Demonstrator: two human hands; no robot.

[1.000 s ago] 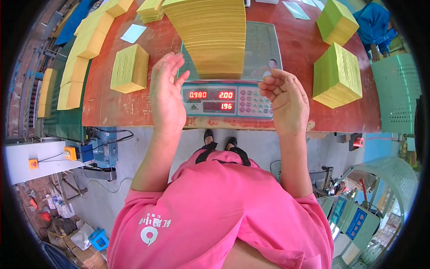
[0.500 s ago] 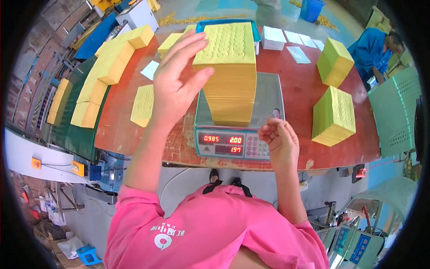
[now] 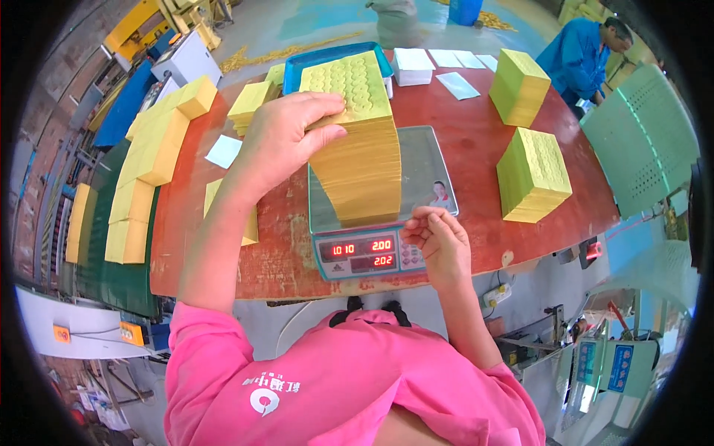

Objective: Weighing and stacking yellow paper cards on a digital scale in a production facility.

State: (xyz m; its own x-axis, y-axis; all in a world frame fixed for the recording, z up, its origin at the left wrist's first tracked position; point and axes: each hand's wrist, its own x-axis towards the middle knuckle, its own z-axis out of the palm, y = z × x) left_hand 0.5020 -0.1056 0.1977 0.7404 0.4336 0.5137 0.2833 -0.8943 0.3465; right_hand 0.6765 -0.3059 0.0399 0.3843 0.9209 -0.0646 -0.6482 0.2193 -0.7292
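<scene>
A tall stack of yellow paper [image 3: 361, 156] with rows of curved cuts on its top stands on the flat metal pan of a digital scale [image 3: 420, 163]. My left hand [image 3: 279, 141] is at the stack's upper left corner, with the fingers on the top sheet and the thumb against the side. My right hand [image 3: 442, 241] hovers by the scale's front right corner, beside the keypad. Its thumb and fingertips are pinched together, and nothing shows between them. Red digits glow on the scale's front panel [image 3: 364, 254].
Two yellow paper blocks [image 3: 533, 175] stand right on the red table [image 3: 468, 141]. More yellow blocks [image 3: 160, 141] line a green surface at left. A blue tray [image 3: 294, 68], a white paper stack [image 3: 413, 67] and loose sheets lie behind. A person in blue [image 3: 576, 56] works at far right.
My left hand has come down onto the stack's top corner. The scale's red readings have changed. The view has shifted; my right hand keeps its pinched shape near the scale.
</scene>
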